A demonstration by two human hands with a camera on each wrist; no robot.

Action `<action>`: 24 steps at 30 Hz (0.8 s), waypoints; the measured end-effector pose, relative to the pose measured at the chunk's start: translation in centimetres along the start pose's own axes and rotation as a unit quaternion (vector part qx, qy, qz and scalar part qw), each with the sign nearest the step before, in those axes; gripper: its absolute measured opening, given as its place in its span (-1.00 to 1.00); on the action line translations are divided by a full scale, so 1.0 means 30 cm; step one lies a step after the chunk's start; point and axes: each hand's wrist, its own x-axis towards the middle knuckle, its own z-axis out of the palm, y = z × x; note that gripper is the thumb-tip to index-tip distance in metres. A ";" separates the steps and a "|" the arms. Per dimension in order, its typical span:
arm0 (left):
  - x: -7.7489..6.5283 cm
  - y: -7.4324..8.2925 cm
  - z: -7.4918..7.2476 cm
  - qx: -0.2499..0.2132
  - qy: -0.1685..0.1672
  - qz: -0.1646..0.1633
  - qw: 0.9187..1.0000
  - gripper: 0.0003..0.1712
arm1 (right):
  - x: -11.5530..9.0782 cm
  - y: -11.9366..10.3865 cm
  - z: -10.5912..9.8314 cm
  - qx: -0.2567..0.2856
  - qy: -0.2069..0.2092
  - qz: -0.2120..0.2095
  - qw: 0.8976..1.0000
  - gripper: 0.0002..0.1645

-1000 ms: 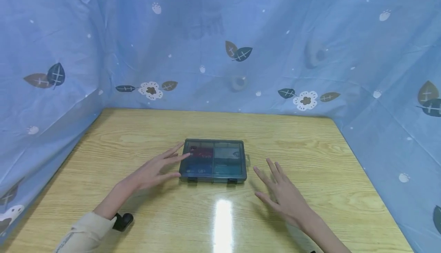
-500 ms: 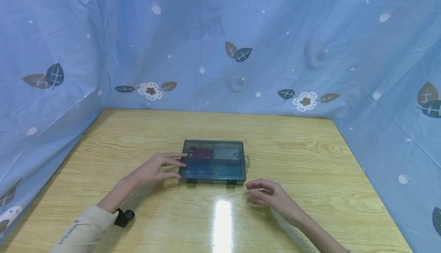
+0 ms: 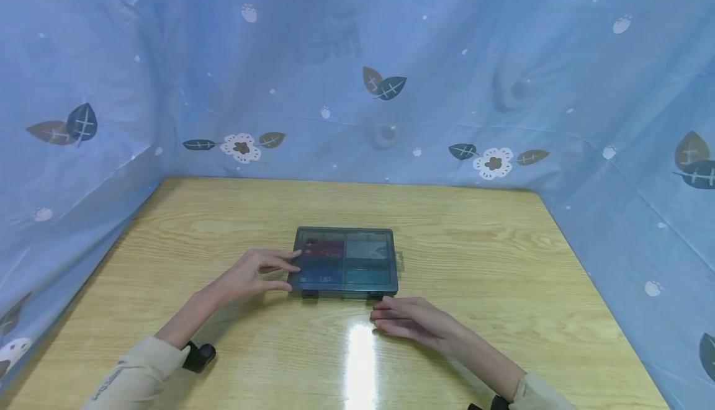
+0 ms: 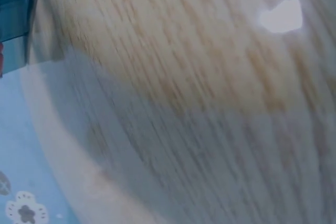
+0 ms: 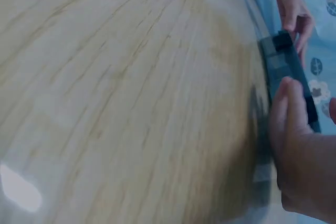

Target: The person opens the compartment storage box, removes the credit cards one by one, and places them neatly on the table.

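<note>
In the head view, a smoky see-through plastic box [image 3: 365, 261] lies on the table with its lid down. Through the lid show a red card, a blue card marked VIP, and white and teal pieces. My left hand [image 3: 251, 276] holds the left edge, two fingertips on the lid and the thumb at the near corner. Beside the right front latch [image 3: 376, 296], my right hand [image 3: 416, 320] has its fingertips at the box's near side, fingers gently bent. In the right wrist view, the right fingers [image 5: 291, 106] overlap the box's front wall. The left wrist view catches only a box corner [image 4: 14, 9].
The box stands mid-way on a wood-grain table [image 3: 475, 242]. Blue patterned cloth [image 3: 357, 118] walls in the back and both sides. A small clear tab [image 3: 400, 261] juts from the box's right side. Black wrist devices [image 3: 199, 357] sit at the sleeves.
My right hand has swung left from beside the box to its front right latch, its spread fingers drawing together. My left fingers have settled from over the lid onto the left edge.
</note>
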 end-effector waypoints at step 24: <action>0.017 0.005 -0.009 -0.054 -0.023 -0.040 0.997 -0.59 | 0.096 0.030 0.058 0.133 0.004 -0.009 0.991 -0.43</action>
